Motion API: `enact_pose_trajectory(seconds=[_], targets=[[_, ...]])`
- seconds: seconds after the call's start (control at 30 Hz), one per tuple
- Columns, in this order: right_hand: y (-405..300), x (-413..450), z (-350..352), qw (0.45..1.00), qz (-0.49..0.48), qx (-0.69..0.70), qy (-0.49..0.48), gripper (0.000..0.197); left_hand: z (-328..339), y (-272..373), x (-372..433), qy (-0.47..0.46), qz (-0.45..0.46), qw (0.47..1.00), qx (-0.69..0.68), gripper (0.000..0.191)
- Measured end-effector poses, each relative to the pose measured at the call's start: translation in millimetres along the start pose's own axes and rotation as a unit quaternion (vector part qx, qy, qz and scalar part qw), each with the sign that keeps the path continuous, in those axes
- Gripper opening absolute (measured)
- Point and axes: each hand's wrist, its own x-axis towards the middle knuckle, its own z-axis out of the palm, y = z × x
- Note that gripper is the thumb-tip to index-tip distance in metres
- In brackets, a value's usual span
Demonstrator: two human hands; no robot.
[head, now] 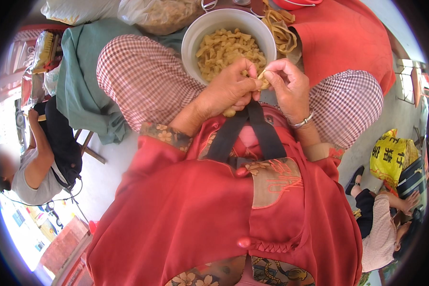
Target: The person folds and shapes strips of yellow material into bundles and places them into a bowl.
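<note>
Both hands meet just below the rim of a white round tub (pixel 186 53). A pale yellow, folded food strip (pixel 264 84) is pinched between their fingertips. My left hand (pixel 232 85) grips the strip's left side with thumb and fingers. Below its curled fingers shows a rounded pale yellow end (pixel 230 112); whether it belongs to the same strip I cannot tell. My right hand (pixel 289 84), with a silver bangle (pixel 303 121) at the wrist, holds the strip's upper right side. Many short yellowish food pieces (pixel 228 50) lie in the tub.
Long tan strips (pixel 280 32) lie heaped right of the tub, beside a red cloth (pixel 343 43). Clear plastic bags (pixel 161 14) stand behind. Checkered trouser knees flank the tub. One person (pixel 39 171) sits at left, another (pixel 379 228) at right near a yellow printed sack (pixel 388 153).
</note>
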Motion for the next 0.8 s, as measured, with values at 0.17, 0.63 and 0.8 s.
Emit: enact_pose_trajectory(seconds=[0.17,0.63,0.8], targets=[[5,9,-6,0.998,0.051,0.022,-0.031,0.008,1,-5,2,0.013,0.009,1.000,0.002,0.023],[13,10,-4,0.970,0.185,0.160,0.009,0.012,-2,-29,21,0.082,0.202,0.942,0.255,0.029],[22,17,-10,0.943,0.208,0.241,0.098,0.010,10,-16,12,0.073,0.161,0.940,0.293,0.036]])
